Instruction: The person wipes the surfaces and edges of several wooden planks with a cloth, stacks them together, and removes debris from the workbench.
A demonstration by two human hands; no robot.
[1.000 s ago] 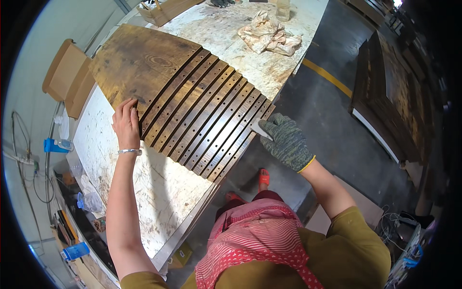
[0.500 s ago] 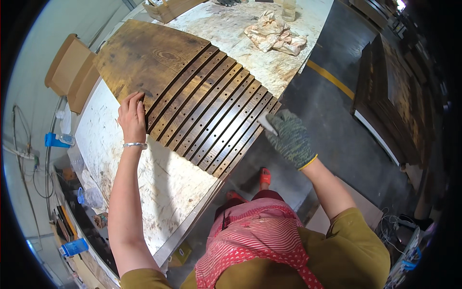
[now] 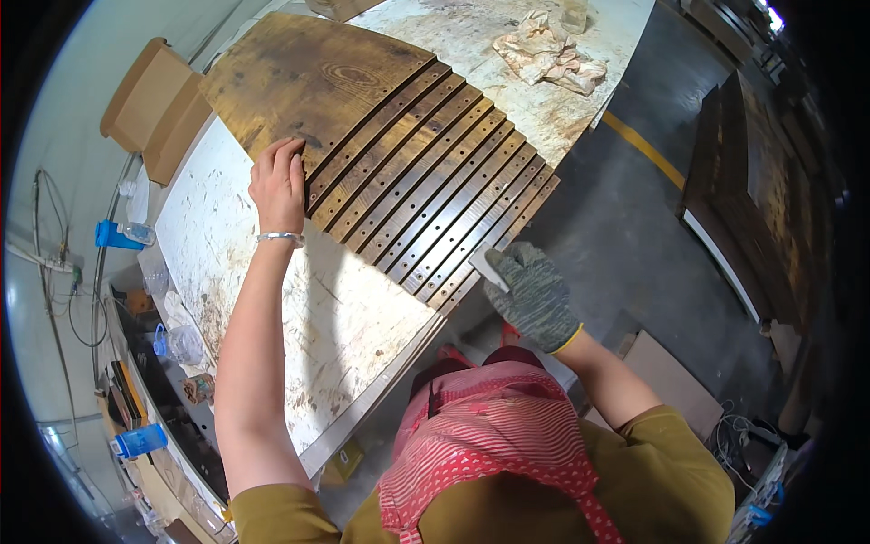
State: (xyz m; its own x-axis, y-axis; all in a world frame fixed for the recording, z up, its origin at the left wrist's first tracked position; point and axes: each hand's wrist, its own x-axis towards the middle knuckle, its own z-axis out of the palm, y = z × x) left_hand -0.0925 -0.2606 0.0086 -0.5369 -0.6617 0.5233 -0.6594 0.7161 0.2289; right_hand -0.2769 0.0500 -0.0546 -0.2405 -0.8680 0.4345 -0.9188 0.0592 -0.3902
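Note:
Dark brown wooden boards (image 3: 313, 77) lie overlapped in a stepped stack on the table, each exposed edge strip drilled with small holes. My bare left hand (image 3: 278, 186), a silver bangle at its wrist, has its fingers together and bent over the near left corner of the top board. A dark mottled work glove with a yellow cuff covers my right hand (image 3: 536, 295). Its fingers are closed on a small light-grey flat piece (image 3: 489, 270), which meets the outer edge of the lowest board near its near end. The exact kind of that piece cannot be made out.
The stack sits on a stained white table (image 3: 299, 363). Farther back are a crumpled stained cloth (image 3: 548, 54) and a clear jar (image 3: 575, 16). An open cardboard box (image 3: 154, 109) stands at the left. More dark boards (image 3: 748, 190) are stacked on the right, beyond the floor's yellow line (image 3: 643, 150).
My right hand has slid the light-grey piece along the lowest board's edge toward its near end. My left hand keeps its place on the top board. The whole view has shifted slightly.

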